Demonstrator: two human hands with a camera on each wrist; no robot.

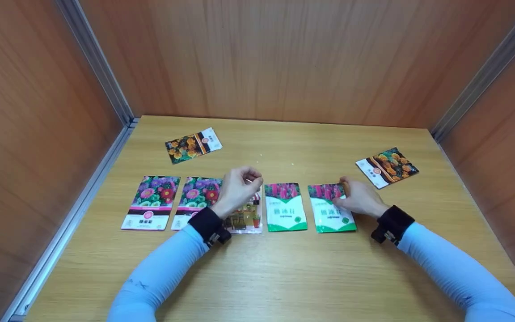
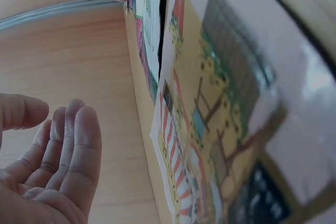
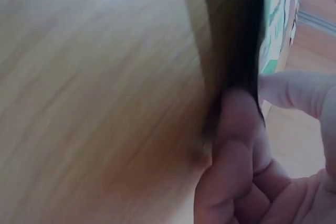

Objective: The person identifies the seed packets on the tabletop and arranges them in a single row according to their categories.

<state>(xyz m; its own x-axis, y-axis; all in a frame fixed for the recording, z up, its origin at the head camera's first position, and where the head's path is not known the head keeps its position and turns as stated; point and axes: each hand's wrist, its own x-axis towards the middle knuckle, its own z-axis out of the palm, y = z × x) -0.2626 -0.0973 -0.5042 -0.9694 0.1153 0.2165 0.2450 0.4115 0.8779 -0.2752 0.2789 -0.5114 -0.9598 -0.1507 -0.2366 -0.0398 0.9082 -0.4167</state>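
Between the thumb and fingers of my right hand [image 1: 361, 197] is the right edge of a green and white seed packet [image 1: 329, 219]; in the right wrist view the thumb [image 3: 294, 90] lies on its face and the fingertips are under the edge. Beside it on the left lies a matching green and white packet [image 1: 286, 210] with pink flowers. My left hand [image 1: 238, 190] is held above a packet with a printed shop scene [image 1: 245, 221] and partly hides it. Its fingers [image 2: 86, 145] are loosely bent with nothing between them and the thumb.
Two purple and pink flower packets, one at the far left [image 1: 150, 201] and one beside it [image 1: 190, 205], continue the row. Orange flower packets lie at the back left [image 1: 192, 145] and back right [image 1: 387, 167]. Wooden panels [image 1: 257, 58] enclose the table's back and sides.
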